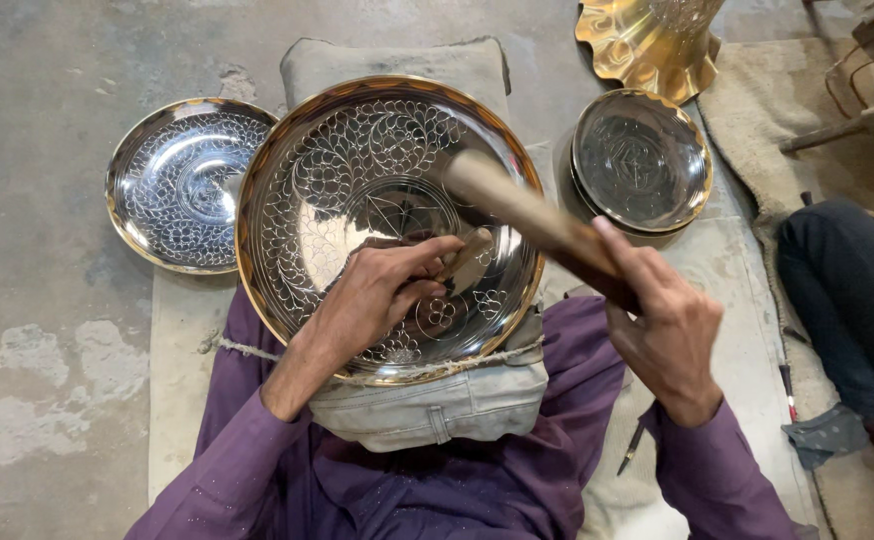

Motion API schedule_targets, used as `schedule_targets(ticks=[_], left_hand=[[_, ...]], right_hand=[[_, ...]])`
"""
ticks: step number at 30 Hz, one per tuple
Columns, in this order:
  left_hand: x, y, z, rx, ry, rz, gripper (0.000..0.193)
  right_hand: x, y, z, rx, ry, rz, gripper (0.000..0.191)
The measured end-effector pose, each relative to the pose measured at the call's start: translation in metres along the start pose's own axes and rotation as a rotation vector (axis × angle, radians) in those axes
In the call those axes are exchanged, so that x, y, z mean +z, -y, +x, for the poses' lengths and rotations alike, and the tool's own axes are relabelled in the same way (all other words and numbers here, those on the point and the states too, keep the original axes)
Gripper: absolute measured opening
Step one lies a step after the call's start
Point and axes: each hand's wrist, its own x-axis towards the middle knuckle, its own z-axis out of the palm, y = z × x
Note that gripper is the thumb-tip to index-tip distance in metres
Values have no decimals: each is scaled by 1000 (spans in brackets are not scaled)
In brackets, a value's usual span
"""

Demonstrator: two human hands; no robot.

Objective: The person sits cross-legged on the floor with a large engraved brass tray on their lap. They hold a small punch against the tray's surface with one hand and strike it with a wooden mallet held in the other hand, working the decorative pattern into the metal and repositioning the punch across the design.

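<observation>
A large engraved metal plate (357, 180) leaned on a grey cushion (427, 405) in the person's lap. Left of it a smaller plate (172, 185) lay on the floor; right of it sat a metal bowl (642, 160). The right hand (662, 330) gripped a wooden mallet (532, 220) raised over the plate. The left hand (377, 295) pinched a small chisel (467, 255) against the plate's face.

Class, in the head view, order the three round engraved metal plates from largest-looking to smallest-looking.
1. Centre plate, on the lap: largest-looking, though nearest the camera.
2 and 3. Left plate and right plate: they look alike in size, so I won't rank them.
</observation>
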Motion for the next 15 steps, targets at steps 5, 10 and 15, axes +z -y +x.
schedule_targets(ticks=[5, 10, 15], left_hand=[[1, 2, -2, 3, -19, -12, 55], [1, 3, -3, -30, -1, 3, 55], [0, 3, -8, 60, -94, 11, 50]], right_hand=[[2, 3, -2, 68, 67, 19, 73], [3, 9, -4, 16, -60, 442, 73], [9, -13, -28, 63, 17, 73, 66]])
